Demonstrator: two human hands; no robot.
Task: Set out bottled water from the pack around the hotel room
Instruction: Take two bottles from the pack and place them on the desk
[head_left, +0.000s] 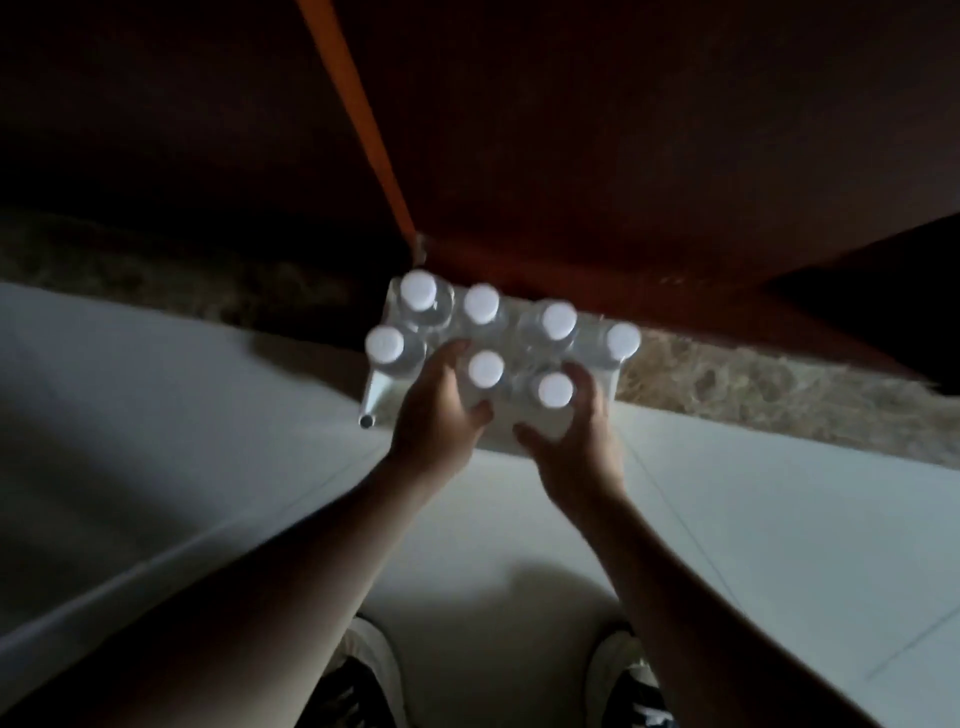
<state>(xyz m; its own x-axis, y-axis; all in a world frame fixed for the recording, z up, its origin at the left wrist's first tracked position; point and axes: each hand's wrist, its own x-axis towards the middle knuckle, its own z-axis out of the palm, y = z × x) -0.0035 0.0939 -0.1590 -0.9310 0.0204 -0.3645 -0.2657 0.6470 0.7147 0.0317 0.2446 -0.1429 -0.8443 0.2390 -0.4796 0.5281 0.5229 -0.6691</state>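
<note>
- Seven white caps show on the pack (498, 353) of water bottles: four in the far row, three in the near row, with a gap at the near right end where an eighth might have stood.
- Two hands are on the pack's near side. The left hand (441, 410) curls around the near middle bottle (485, 370), thumb on one side and fingers on the other.
- The right hand (576, 436) curls around the bottle (555, 389) beside it in the same way.
- The pack stands upright on the pale floor, at the edge of a mottled rug (753, 395) and just beside a dark reddish piece of furniture (623, 156).
- Two shoes (358, 675) show at the bottom edge.
- Judged from the picture, full bottles make the pack heavy for its size; the clear plastic walls are thin and will dent if squeezed hard.
- The film wrap looks slick and loose, a poor hold. The stiff neck under a cap, or the body low down, is the surer place to take each bottle.
- Blur hides whether the wrap is torn open.
</note>
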